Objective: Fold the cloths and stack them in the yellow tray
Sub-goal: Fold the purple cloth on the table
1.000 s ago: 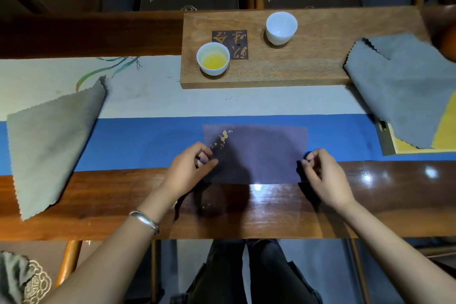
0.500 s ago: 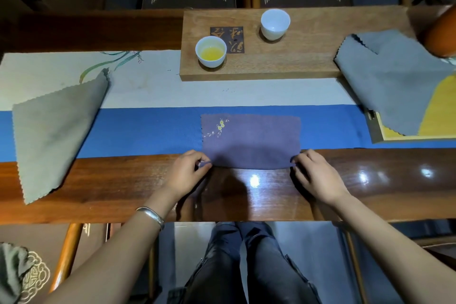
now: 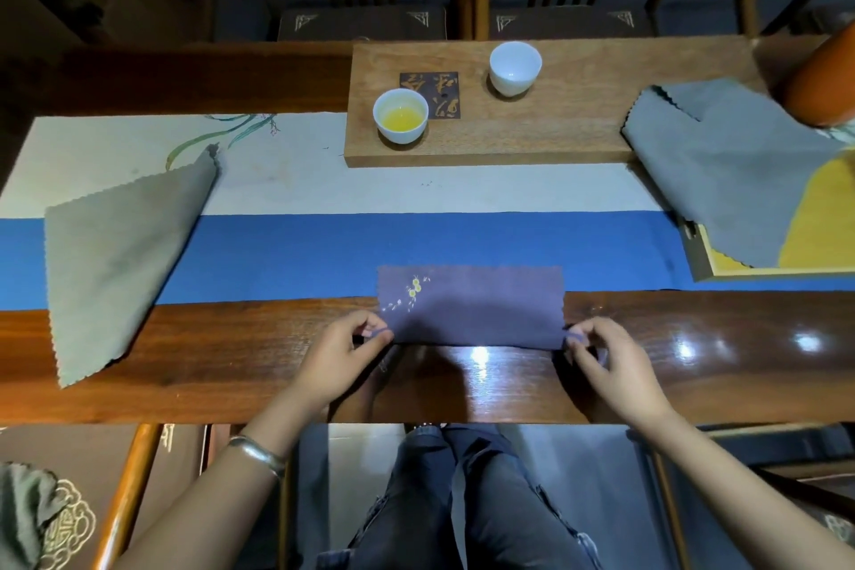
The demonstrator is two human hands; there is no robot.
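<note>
A purple cloth (image 3: 472, 305) with small yellow flower embroidery lies folded in a flat rectangle at the table's near centre. My left hand (image 3: 342, 352) pinches its near left corner, and my right hand (image 3: 610, 361) pinches its near right corner. At the left, an olive-grey cloth (image 3: 115, 255) lies spread out. The yellow tray (image 3: 819, 222) sits at the right edge, half covered by a grey cloth (image 3: 731, 167) draped over its far side.
A wooden board (image 3: 555, 139) at the back holds a white cup of yellow tea (image 3: 400, 115) and an empty white cup (image 3: 515, 69). An orange object (image 3: 823, 79) stands at the far right. A blue and white runner (image 3: 300, 245) covers the table; chairs stand behind.
Both hands have drawn the purple cloth toward the near edge of the table, still holding its near corners.
</note>
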